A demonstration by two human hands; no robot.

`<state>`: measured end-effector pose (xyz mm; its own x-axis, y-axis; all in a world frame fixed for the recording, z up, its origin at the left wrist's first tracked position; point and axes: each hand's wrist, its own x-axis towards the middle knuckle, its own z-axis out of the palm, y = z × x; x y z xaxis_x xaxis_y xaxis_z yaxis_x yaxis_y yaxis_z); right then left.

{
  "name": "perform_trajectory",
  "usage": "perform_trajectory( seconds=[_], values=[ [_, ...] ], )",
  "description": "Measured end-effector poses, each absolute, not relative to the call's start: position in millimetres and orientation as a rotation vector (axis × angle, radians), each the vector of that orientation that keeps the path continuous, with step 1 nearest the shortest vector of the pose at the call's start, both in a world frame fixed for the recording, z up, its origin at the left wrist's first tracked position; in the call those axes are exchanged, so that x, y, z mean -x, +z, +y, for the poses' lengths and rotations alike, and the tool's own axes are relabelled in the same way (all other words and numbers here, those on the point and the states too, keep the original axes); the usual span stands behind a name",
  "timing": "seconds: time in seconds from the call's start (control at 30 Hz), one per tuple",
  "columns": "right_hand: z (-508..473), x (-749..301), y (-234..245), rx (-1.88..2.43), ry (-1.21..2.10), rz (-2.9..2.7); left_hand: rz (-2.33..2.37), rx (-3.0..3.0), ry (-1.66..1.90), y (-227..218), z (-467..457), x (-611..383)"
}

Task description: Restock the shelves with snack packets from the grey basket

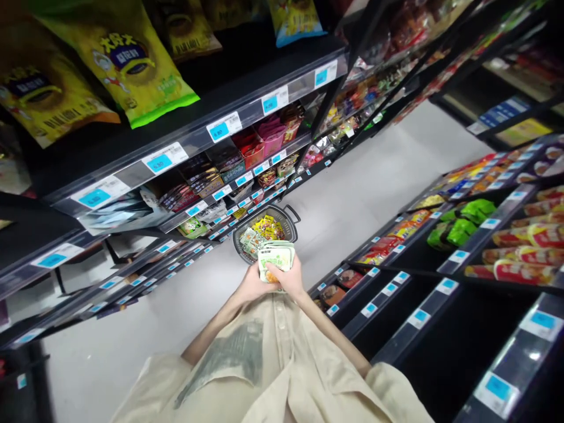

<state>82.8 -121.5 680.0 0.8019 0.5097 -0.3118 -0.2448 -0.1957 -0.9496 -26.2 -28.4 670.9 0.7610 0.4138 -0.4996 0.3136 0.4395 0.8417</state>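
Close to my shirt front, both hands grip a stack of small white-and-green snack packets (277,261). My left hand (253,285) wraps the stack from the left and below. On the right side, my right hand (291,276) holds it with the thumb lying across the front packet. Just beyond the stack, a dark shopping basket (288,218) sits on the floor, partly hidden by the packets. Inside it lie yellow packets (269,226) and pale green-white packets (252,239).
Store shelves (194,158) with price tags run along the left, holding large yellow snack bags (132,64) on an upper level. Lower shelves on the right carry green bags (462,223) and red-and-yellow cups (529,252). A grey floor aisle (370,176) stretches between them.
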Motion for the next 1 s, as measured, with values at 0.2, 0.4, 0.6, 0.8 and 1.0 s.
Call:
perform_trajectory(
  seconds=[0.2, 0.4, 0.6, 0.8, 1.0],
  values=[
    [-124, -51, 670, 1.590, 0.765, -0.235, 0.807, -1.239, 0.098, 654, -33, 50],
    [-121, -41, 673, 1.608, 0.787, -0.252, 0.874, -1.256, 0.156, 656, -34, 56],
    [-119, -65, 676, 1.518, 0.840, -0.424, 0.898, -1.333, 0.189, 657, -20, 43],
    [-123, -119, 659, 1.448, 1.079, -0.703, 0.977, -1.353, 0.301, 645, -33, 8],
    [-140, -211, 648, 1.428, 1.455, -1.037, 1.143, -1.170, 0.525, 631, -80, -58]
  ],
)
